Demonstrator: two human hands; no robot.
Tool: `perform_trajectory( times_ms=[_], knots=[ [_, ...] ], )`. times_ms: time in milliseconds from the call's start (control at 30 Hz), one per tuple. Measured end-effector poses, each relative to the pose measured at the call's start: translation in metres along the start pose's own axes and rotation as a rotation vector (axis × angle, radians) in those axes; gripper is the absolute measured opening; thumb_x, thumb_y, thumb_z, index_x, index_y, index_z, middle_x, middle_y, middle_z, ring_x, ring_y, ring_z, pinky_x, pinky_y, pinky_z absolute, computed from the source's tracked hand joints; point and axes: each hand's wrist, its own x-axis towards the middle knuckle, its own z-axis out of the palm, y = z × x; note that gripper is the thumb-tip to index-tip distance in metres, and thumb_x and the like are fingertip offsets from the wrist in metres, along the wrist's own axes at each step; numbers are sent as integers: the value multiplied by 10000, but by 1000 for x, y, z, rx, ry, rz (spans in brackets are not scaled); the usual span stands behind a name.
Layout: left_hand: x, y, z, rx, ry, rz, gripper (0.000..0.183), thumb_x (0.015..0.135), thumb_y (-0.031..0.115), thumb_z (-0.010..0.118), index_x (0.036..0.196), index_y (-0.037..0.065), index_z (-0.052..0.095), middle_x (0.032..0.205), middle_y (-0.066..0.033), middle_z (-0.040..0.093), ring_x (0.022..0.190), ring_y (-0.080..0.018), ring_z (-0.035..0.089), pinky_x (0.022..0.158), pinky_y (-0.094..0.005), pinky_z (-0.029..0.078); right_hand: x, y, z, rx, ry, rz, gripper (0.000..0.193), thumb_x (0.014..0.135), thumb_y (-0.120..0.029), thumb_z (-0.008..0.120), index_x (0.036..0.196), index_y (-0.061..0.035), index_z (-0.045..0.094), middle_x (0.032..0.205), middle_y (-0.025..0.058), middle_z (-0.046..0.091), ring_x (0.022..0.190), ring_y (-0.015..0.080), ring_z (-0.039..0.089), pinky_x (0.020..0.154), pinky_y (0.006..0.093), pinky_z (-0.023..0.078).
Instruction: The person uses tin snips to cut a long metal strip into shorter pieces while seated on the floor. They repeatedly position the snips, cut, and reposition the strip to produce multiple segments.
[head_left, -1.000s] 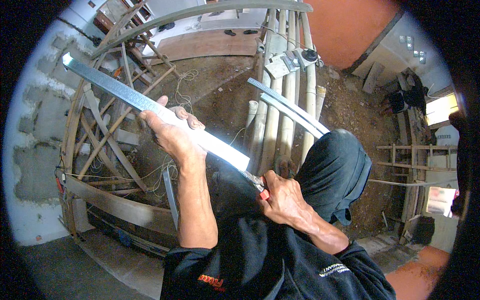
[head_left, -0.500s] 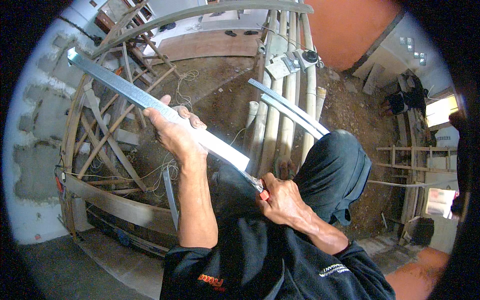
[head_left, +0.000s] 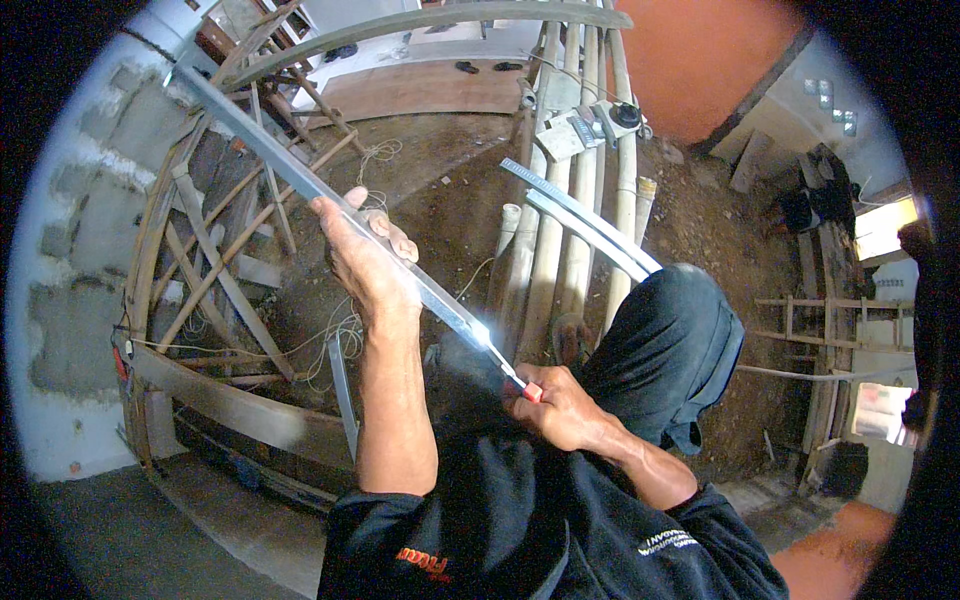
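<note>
- Long metal channel (head_left: 270,152) slants from upper left down to the right hand (head_left: 560,410).
- Left hand (head_left: 362,262) has its fingers wrapped around the lower half.
- Right fingers curl closed on a red-handled tool (head_left: 534,392), in line with the channel's low end.
- Glare there; can't tell whether the tool's bite is touching metal.
</note>
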Motion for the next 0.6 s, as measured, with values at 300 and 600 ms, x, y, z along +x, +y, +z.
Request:
perform_trajectory(
  times_ms=[300,600],
  knots=[
    [-14,-12,8,106,-36,-19,517,993,568,478,1144,74,489,565,37,387,373,-91,364,325,-261,272,-6,-6,2,593,-222,227,80,838,-33,563,912,-20,535,612,88,557,468,164,556,399,281,416],
    [-14,-15,12,92,-29,9,539,976,596,491,1136,82,500,555,36,364,376,-88,351,327,-263,272,-6,-2,4,607,-191,222,41,837,-60,530,872,-37,530,584,44,526,431,129,492,380,294,375]
  ],
)
